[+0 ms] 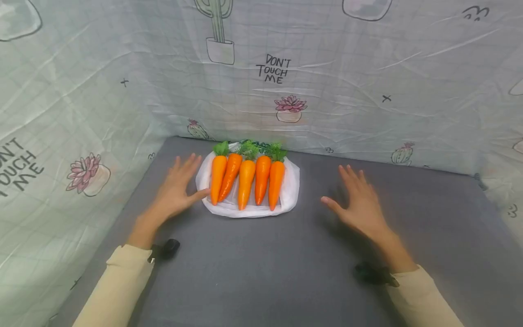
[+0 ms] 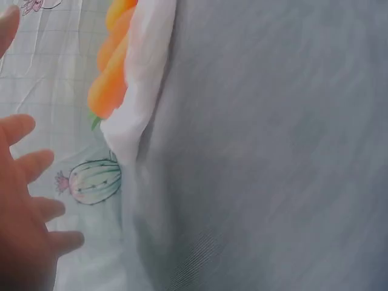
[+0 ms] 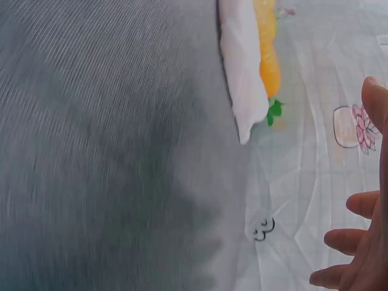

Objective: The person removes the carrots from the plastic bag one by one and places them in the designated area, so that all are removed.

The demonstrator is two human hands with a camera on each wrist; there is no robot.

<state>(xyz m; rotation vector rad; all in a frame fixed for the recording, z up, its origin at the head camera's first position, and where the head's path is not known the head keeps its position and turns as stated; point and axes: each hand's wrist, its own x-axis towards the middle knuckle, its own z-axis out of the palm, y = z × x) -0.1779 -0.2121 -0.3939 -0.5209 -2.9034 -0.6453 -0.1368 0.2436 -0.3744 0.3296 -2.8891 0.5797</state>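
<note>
Several orange carrots (image 1: 246, 184) with green leafy tops lie side by side on a white plastic bag (image 1: 291, 190), their tips toward the person. My left hand (image 1: 175, 188) is just left of the bag, fingers spread. Its thumb overlaps the bag's edge by the leftmost carrot (image 1: 218, 179); whether it touches cannot be told. To the right of the bag, apart from it, my right hand (image 1: 361, 204) hovers with spread fingers and holds nothing. Both wrist views show the bag and carrots from the side, with the left hand (image 2: 27, 200) and right hand (image 3: 364, 236) at the frame edges.
A dark grey cloth (image 1: 261, 272) covers the table. Pale printed curtains (image 1: 327, 81) with cactus drawings rise behind it and at both sides. A dark wrist device (image 1: 169, 248) sits at the left cuff, another (image 1: 369, 273) at the right.
</note>
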